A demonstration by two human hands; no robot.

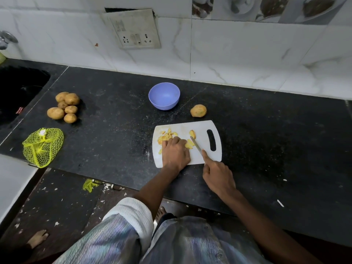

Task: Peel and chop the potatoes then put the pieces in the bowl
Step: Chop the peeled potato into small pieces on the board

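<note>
On the dark speckled table [247, 130] lies a white cutting board [202, 157] with a slot handle at its right end. The left hand [175, 151] rests knuckles-up on the board, its fingers curled down over a peeled potato piece [189, 143] whose pale yellow flesh shows just past the fingertips. The right hand [217, 174] grips a knife [196, 145], the forefinger stretched straight along the top of the blade; the handle is hidden inside the hand. The blade slants up and to the left, its tip touching the potato piece beside the left fingers. Cut slices and peelings [166, 136] lie scattered on the board's left half, partly under the left hand, and 1 more yellow chunk [192, 133] sits apart near the board's middle. Behind the board stands a lavender bowl [164, 96], upright, with nothing visible in it. To the bowl's right, just beyond the board's far edge, sits 1 unpeeled potato [198, 110]. Well to the left, 6 whole potatoes [64, 107] are heaped together, and nearer the table's front edge lies a yellow mesh bag [42, 147], slack and flat. A dark sink [21, 88] opens at the far left. On the tiled wall behind is a switch and socket plate [133, 29]. Below the table edge, bare feet stand on a dark floor [57, 197] flecked with scraps.
</note>
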